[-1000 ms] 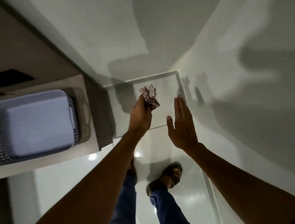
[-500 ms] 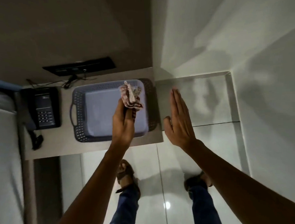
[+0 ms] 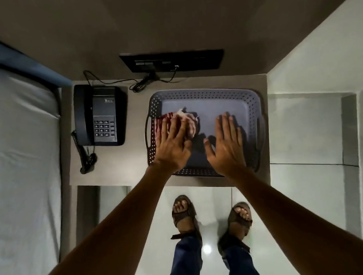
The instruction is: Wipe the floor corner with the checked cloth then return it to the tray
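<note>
Over the grey perforated plastic tray point(image 3: 203, 94), the left hand point(image 3: 172, 146) spreads flat on the crumpled red-checked cloth point(image 3: 186, 123); right hand point(image 3: 226, 147) hovers spread, empty. Lift straight off, leaving cloth inside.

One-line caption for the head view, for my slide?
Left hand lays the checked cloth in the grey tray; right hand hovers open beside it.

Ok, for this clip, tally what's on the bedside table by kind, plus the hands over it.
Tray: 1
Checked cloth: 1
Telephone: 1
Hands: 2, left hand and right hand
Total: 5
</note>
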`<state>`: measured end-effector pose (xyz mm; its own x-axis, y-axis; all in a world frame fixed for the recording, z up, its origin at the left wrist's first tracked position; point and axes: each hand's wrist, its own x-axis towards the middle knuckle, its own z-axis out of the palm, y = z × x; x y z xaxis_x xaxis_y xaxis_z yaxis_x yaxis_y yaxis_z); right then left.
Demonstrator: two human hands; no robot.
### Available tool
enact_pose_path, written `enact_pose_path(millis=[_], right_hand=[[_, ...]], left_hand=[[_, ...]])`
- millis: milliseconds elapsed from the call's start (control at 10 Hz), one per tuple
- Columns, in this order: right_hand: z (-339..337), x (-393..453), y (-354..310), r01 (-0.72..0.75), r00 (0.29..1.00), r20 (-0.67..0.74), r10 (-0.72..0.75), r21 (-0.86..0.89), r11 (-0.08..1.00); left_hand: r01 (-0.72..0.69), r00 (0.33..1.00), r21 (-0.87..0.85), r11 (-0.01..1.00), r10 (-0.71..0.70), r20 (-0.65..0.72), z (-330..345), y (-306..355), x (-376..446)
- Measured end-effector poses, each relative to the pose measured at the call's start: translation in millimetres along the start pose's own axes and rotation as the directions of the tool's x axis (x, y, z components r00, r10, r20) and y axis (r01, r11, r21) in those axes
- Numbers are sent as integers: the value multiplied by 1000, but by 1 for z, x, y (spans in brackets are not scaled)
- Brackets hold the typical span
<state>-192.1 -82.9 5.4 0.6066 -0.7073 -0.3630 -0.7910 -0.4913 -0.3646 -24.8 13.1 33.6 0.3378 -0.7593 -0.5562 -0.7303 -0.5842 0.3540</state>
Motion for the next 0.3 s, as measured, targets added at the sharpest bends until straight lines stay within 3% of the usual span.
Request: enact_pose_path(millis=[100, 300], right_hand=[[14, 8, 20, 27, 997, 71, -21, -83, 996], [-4, -1, 13, 33, 999, 31, -32, -22, 999]], left_hand=[[-24, 1000, 45, 999, 25, -9, 28, -14, 16], [-72, 995, -34, 997, 70, -72, 17, -19, 2]])
